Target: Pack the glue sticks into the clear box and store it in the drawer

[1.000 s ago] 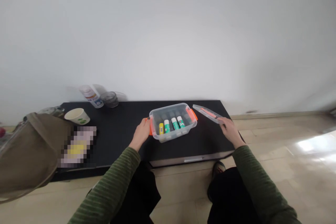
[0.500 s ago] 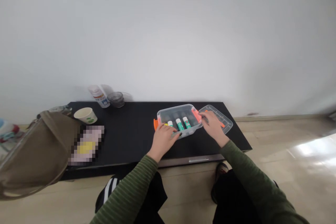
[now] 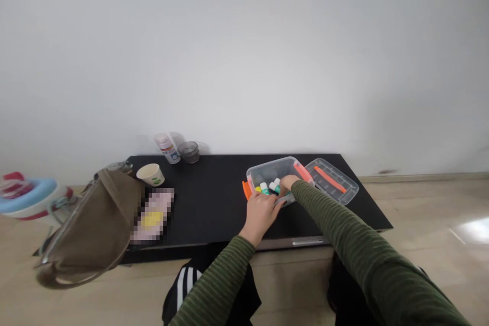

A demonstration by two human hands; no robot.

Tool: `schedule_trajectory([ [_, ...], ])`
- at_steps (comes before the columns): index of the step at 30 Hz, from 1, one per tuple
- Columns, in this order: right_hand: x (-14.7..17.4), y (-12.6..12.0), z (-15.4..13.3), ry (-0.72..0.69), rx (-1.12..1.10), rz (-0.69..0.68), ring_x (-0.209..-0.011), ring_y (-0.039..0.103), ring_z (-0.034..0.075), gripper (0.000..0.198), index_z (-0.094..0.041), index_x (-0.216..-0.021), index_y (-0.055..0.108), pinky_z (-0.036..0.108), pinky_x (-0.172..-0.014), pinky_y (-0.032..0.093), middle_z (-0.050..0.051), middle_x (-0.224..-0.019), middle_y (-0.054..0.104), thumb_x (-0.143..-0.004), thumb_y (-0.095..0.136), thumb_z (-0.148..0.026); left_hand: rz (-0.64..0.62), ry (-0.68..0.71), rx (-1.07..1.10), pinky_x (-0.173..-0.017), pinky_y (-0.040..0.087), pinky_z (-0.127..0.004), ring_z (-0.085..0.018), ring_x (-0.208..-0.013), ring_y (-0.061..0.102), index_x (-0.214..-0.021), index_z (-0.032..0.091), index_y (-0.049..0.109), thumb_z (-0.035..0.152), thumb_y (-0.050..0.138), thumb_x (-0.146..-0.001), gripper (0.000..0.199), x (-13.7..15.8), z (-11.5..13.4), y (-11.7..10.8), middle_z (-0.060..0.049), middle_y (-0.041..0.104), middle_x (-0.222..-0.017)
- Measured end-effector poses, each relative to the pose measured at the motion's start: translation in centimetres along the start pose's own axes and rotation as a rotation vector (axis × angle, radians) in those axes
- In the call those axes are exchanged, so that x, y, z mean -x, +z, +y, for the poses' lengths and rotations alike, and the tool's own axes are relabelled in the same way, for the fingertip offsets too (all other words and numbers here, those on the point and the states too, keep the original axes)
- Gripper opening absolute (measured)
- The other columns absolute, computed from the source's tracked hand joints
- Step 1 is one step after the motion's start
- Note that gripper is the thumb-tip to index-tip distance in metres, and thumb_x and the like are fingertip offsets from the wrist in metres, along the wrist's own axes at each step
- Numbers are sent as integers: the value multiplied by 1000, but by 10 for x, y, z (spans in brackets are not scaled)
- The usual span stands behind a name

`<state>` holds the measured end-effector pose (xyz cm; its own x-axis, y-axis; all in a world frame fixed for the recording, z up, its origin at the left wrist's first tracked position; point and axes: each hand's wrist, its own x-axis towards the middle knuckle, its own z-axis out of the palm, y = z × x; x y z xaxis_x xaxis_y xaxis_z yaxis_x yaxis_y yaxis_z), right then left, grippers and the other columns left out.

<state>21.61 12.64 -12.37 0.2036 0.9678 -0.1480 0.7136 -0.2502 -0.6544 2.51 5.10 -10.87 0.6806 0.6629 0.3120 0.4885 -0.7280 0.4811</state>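
While right hand (image 3: pixel 287 184) reaches in | box (image 3: pixel 267 170) contents half-hidden | grip unclear

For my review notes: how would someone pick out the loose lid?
On the black table, look to its right end, just right of the clear box both hands reach into. The lid lies flat there: a shallow clear tray shape with an orange strip across it.

A plain white wall (image 3: pixel 244 51) rises behind a low black rectangular worktop (image 3: pixel 214 198); pale beige tiled floor (image 3: pixel 428 214) catches bright light at right.
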Motion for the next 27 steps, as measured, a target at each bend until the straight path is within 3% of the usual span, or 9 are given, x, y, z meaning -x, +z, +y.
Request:
schedule_trajectory([
  [4,15,-16,-7,86,261,-85,-76,69,28,41,-20,-76,67,40,-76,52,8,-73,70,-41,88,-25,50,-10,-119,-85,44,-45,-27,-78,66,-85,20,73,44,46,-97,38,-5,-1,2,-13,72,-78],
  [8,51,-49,-25,-125,509,199,-100,66,30,50,-17,-116,58,36,-80,49,15,-107,70,-70,71,-32,183,-33,-112,-88,45,-45,-26,-83,67,-89,19,70,37,50,-95,28,-11,-1,-5,-10,73,-83],
  [10,77,-62,-29,-239,531,363,-106,63,29,47,-17,-121,53,35,-82,48,15,-115,66,-78,63,-33,284,-21,-29,-93,44,-45,-26,-94,66,-106,18,67,33,49,-95,26,-11,0,-11,-11,72,-98],
  [13,119,-65,-23,-399,558,385,-103,62,28,44,-18,-120,52,34,-82,46,14,-114,65,-80,62,-34,403,-1,216,-88,47,-39,-22,-96,64,-136,14,47,32,40,-97,43,-5,9,-15,-12,66,-112],
  [15,144,-54,-12,-487,575,321,-96,62,26,41,-18,-116,54,34,-80,45,13,-106,66,-79,62,-34,351,13,342,-80,49,-34,-21,-90,64,-144,14,37,36,37,-98,51,3,19,-11,-12,66,-110],
  [17,164,-39,2,-532,579,278,-89,61,25,38,-17,-112,55,33,-78,44,11,-99,66,-78,62,-34,220,-13,360,-76,48,-33,-22,-85,65,-140,15,41,41,38,-97,50,10,32,-4,-11,67,-105],
  [22,186,-18,33,-483,607,354,-80,57,23,36,-14,-109,56,33,-73,40,9,-92,63,-78,58,-31,-6,-160,234,-66,44,-30,-22,-67,65,-117,18,53,43,33,-100,36,11,62,13,-5,68,-78],
  [25,183,-29,51,-395,651,410,-84,57,26,33,-14,-110,56,35,-74,38,11,-93,63,-80,56,-29,77,-232,269,-64,44,-29,-20,-65,64,-111,18,51,43,25,-102,37,3,65,14,-5,67,-77],
  [27,177,-41,67,-226,613,404,-90,59,27,35,-15,-113,54,34,-75,39,12,-99,63,-81,56,-30,150,-304,296,-65,45,-28,-19,-67,64,-108,18,50,43,18,-103,40,-2,61,14,-5,66,-77],
])
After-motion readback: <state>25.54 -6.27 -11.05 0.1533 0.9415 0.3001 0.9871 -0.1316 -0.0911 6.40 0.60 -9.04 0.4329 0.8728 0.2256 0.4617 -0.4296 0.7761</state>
